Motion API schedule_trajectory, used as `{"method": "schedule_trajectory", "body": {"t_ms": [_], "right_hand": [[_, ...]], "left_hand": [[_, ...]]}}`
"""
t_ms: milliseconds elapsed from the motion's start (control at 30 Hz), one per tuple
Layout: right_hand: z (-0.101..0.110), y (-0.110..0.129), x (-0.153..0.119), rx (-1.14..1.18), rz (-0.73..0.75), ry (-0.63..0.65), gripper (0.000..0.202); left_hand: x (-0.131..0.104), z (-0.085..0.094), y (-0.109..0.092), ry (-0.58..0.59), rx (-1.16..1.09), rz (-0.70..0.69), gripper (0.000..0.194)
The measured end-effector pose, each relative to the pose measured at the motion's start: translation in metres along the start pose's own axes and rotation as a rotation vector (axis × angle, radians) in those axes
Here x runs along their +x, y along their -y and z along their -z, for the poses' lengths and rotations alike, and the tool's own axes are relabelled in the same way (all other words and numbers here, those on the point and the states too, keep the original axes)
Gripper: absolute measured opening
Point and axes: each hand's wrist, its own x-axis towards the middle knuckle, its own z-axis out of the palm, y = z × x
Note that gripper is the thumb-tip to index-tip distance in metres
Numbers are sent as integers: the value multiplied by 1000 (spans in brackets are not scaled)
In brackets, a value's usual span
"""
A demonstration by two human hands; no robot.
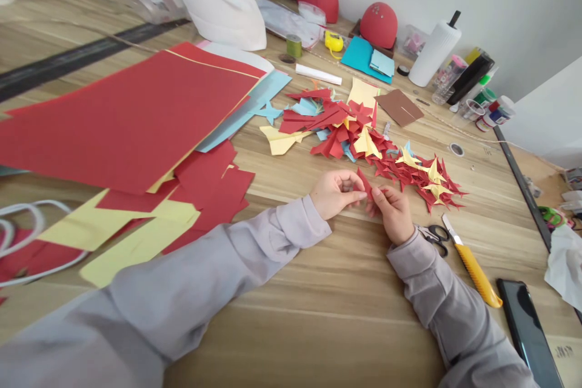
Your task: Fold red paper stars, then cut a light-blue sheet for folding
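Observation:
A small piece of folded red paper (364,182) is pinched between my two hands above the wooden table. Thumb and fingers of my left hand (339,193) close on its left side. My right hand (391,209) grips the right side with its thumb on top, and that hand's fingertips are partly hidden. Just beyond my hands lies a heap of folded paper shapes (336,127), mostly red with some yellow and light blue. Several yellow folded pieces (436,179) rest on the heap's right end.
Large red paper sheets (122,115) and yellow strips (140,248) lie to the left, near a white cable (40,212). At right are black scissors (435,236), a yellow utility knife (475,270) with blade out, and a phone (527,327). Bottles (436,51) line the back.

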Motion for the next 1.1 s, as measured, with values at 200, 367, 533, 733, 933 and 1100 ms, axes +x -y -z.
{"method": "schedule_trajectory", "body": {"t_ms": [200, 367, 533, 733, 933, 1100], "right_hand": [[0, 0, 0, -42, 3, 33, 47], [0, -1, 0, -21, -22, 38, 48], [0, -4, 0, 73, -24, -32, 43], [-2, -6, 0, 104, 68, -187, 28], [-3, -9, -1, 27, 203, -163, 16], [-2, -11, -2, -47, 291, -67, 7]], "left_hand": [[1, 1, 1, 38, 4, 21, 27], [1, 2, 1, 50, 3, 36, 26], [1, 1, 2, -8, -23, 39, 26], [2, 0, 3, -67, -66, 5, 27], [4, 1, 7, -118, -87, -39, 30], [7, 3, 8, -158, -66, -77, 31]]}}
